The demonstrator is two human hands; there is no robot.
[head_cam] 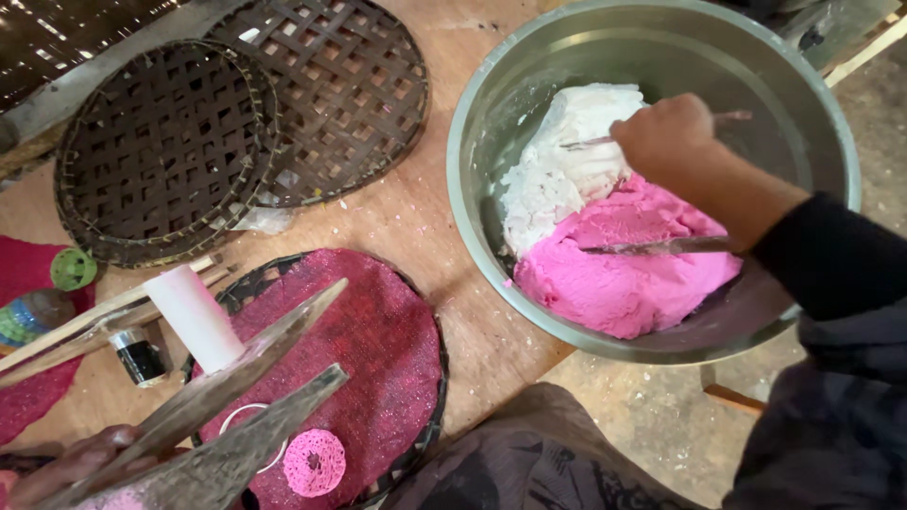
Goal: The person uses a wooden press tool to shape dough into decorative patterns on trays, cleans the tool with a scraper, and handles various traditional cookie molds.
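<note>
Fingers (652, 142) closed around a stick (732, 116) over dough (605, 236) in bowl (472, 189), woven trays (161, 151) alongside.

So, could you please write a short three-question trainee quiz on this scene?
1. True or false: the right hand is inside the metal bowl.
2. Which dough lies nearer the person: A white dough, B pink dough?
3. What lies on the red mat near its lower edge?

Key: 1 true. 2 B. 3 A small round pink lacy piece.
</note>
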